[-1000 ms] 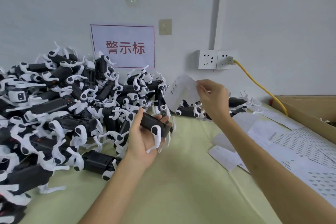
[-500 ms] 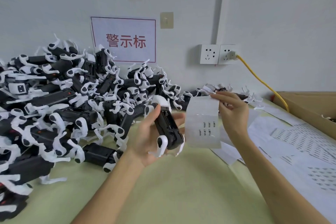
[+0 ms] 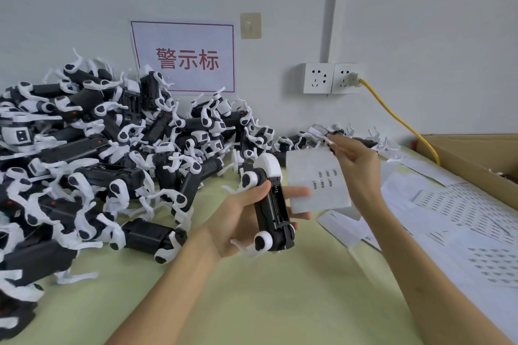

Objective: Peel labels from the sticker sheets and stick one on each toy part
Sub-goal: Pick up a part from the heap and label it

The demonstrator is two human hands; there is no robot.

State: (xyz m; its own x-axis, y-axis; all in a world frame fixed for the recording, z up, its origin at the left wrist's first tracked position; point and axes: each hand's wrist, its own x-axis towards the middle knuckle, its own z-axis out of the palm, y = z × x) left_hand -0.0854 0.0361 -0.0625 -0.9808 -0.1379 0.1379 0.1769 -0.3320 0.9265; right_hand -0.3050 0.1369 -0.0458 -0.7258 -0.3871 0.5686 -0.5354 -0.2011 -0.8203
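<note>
My left hand [image 3: 238, 218] grips a black-and-white toy part [image 3: 270, 204] shaped like a robot dog, held upright with its open black underside facing me. My right hand [image 3: 354, 168] pinches the top edge of a small white sticker sheet [image 3: 318, 180], which hangs just right of the toy part and carries a few dark labels near its middle. The fingertips of my left hand reach under the sheet's lower left corner. A large pile of the same toy parts [image 3: 92, 165] covers the table's left side.
Several more sticker sheets [image 3: 462, 221] lie spread on the pale green table [image 3: 252, 302] at the right. A cardboard box [image 3: 476, 159] stands at the far right. On the wall are a sign with red characters [image 3: 185, 57], sockets [image 3: 332, 78] and a yellow cable [image 3: 398, 120].
My right hand brought the sticker sheet down from in front of the wall to beside the toy part. My left hand turned the toy part from lying tilted to standing upright.
</note>
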